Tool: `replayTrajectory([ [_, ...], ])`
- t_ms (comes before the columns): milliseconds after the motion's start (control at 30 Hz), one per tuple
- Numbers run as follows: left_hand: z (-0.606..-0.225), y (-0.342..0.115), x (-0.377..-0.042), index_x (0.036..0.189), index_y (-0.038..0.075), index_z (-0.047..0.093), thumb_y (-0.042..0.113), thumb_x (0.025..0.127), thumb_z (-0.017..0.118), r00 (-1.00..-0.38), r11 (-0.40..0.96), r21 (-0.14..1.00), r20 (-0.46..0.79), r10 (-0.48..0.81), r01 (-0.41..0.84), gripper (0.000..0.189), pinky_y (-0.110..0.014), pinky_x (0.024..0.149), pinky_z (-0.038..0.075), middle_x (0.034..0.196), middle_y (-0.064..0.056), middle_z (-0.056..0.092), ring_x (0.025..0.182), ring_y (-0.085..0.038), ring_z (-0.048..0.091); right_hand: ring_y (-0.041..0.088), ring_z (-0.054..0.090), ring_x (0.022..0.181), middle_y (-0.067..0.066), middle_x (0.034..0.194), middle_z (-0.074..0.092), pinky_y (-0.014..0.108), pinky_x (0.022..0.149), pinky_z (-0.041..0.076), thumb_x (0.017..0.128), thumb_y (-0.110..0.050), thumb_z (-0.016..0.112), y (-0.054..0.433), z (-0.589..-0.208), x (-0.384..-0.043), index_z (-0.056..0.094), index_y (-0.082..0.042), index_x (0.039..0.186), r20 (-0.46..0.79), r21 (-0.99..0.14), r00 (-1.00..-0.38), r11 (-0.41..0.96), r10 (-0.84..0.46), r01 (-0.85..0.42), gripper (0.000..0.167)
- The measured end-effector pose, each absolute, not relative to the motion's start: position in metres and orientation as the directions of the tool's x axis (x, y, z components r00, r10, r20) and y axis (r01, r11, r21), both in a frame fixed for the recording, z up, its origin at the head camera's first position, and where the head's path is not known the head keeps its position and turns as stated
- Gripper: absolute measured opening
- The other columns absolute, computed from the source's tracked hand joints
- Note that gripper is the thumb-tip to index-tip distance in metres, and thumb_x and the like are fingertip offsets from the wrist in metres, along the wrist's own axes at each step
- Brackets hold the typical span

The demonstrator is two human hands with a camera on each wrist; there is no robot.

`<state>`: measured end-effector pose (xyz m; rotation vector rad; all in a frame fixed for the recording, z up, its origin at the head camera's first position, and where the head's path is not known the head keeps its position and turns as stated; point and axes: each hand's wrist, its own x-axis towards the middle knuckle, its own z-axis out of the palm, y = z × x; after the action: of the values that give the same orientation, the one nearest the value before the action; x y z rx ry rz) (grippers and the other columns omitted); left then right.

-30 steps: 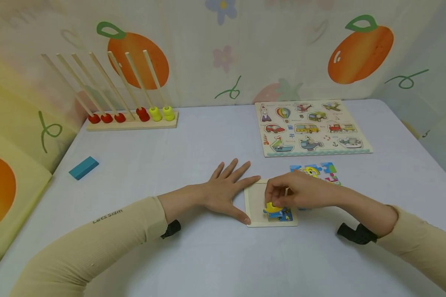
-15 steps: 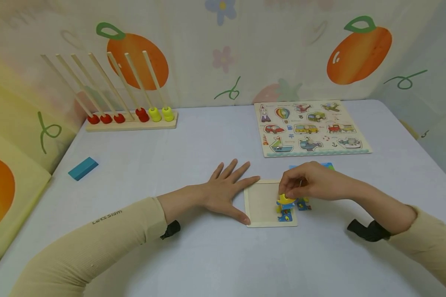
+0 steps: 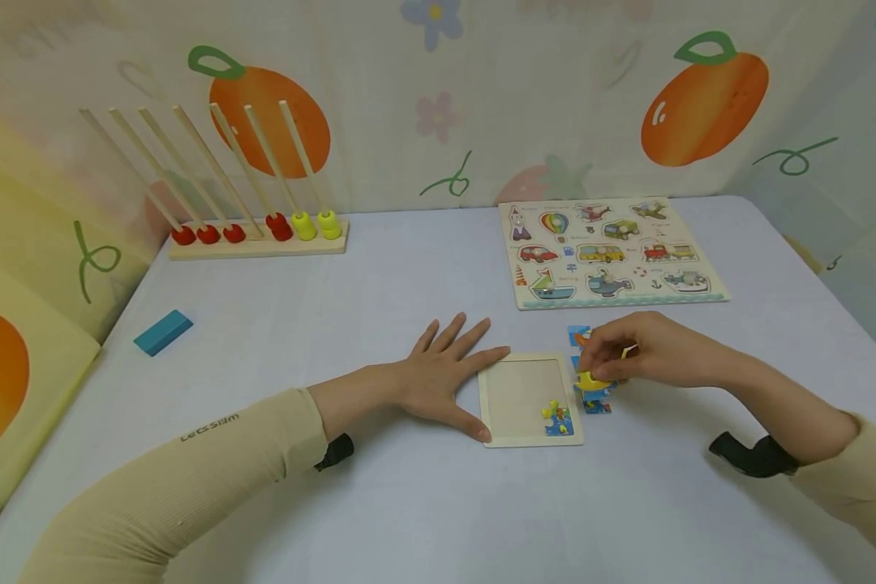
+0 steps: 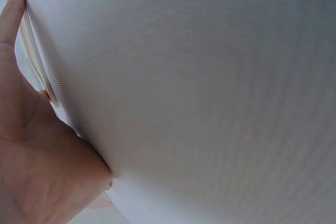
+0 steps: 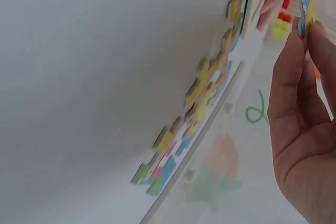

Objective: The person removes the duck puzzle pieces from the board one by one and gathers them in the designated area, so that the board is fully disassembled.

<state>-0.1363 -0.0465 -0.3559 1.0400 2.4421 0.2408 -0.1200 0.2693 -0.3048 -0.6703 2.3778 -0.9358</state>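
My left hand lies spread flat on the table, its thumb and index fingertip on the left side of a small wooden puzzle tray. One blue and yellow jigsaw piece sits in the tray's lower right corner. Just right of the tray, my right hand pinches a yellow and blue jigsaw piece between thumb and fingertips, raised above the table. Loose jigsaw pieces lie beneath and beyond that hand, which partly hides them in the head view. The left wrist view shows the left hand's edge against the cloth.
A wooden board with vehicle pictures lies behind the loose pieces. At the back left stands a counting rack with tall pegs and red and yellow beads. A blue block is near the table's left edge.
My right hand has moved right, from over the tray to above the loose pieces, with the jigsaw piece still pinched. The tray's corner piece is now in plain sight. My left hand stays put.
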Motion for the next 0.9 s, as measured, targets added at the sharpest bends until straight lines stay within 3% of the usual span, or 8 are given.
replayTrajectory([
  [233, -0.356, -0.046, -0.137, 0.158, 0.041, 0.005, 0.076, 0.075, 0.065, -0.603, 0.701, 0.331, -0.359, 0.712, 0.632, 0.109, -0.059, 0.123, -0.01, 0.168, 0.005, -0.019, 0.155, -0.029, -0.022, 0.008, 0.065, 0.079, -0.001, 0.093, 0.073, 0.026, 0.07, 0.059, 0.092, -0.019, 0.07, 0.285, -0.307, -0.12, 0.072, -0.017, 0.099, -0.256, -0.724, -0.765, 0.641, -0.591, -0.254, 0.008],
  [900, -0.355, -0.047, -0.137, 0.159, 0.039, 0.006, 0.076, 0.075, 0.065, -0.598, 0.694, 0.338, -0.353, 0.719, 0.636, 0.108, -0.06, 0.123, -0.01, 0.168, 0.003, -0.017, 0.155, -0.03, -0.022, 0.008, 0.06, 0.075, -0.004, 0.087, 0.069, 0.023, 0.066, 0.055, 0.091, -0.021, 0.071, 0.317, -0.318, -0.124, 0.072, -0.017, 0.099, -0.315, -0.687, -0.759, 0.689, -0.569, -0.231, 0.009],
])
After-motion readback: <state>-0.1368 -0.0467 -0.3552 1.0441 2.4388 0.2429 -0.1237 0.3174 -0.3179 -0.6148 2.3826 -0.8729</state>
